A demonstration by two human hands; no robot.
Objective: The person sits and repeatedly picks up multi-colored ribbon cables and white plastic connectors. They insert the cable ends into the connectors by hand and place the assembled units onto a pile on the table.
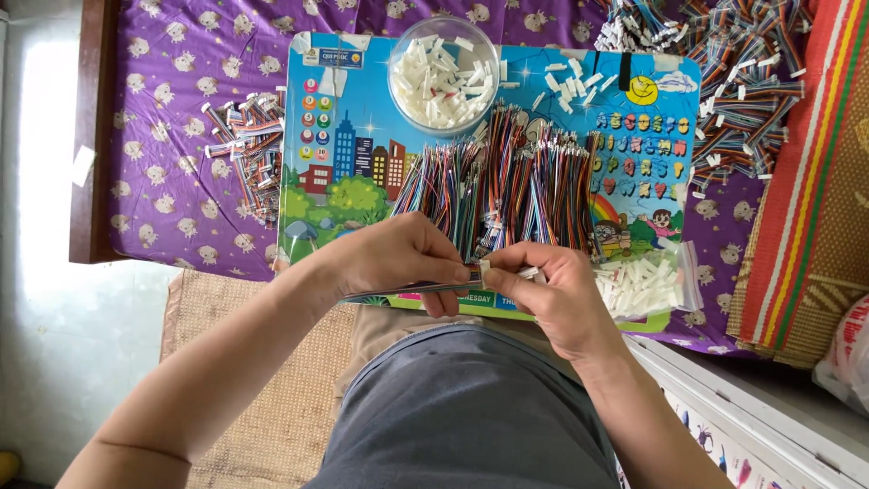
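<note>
**Both hands meet over the near edge of the picture board**

We see the left hand (pixel 398 263) curled, knuckles up, its thumb and fingers pinched on a flat bundle of coloured wires (pixel 407 290) that lies nearly level and points toward the right hand. The right hand (pixel 552 290) sits just beside it, fingers folded inward and closed on a small white connector (pixel 486 272) at the end of those wires. The two sets of fingertips almost touch. Both forearms come up from the bottom corners and angle in toward each other above the person's lap.

The hands hang at the near rim of a bright picture board (pixel 362 163), which rests on a purple patterned cloth (pixel 172 109). Just beyond the fingers, a broad heap of loose coloured wires (pixel 507 181) fills the board's middle, so there is little bare board ahead. At the far edge stands a clear bowl of white connectors (pixel 444 77). A clear bag of white connectors (pixel 643 285) lies close to the right wrist. Finished wire sets are piled to the left (pixel 244 149) and at the far right (pixel 724 72). A woven mat (pixel 806 181) borders the right side; pale floor (pixel 45 272) opens on the left.
</note>
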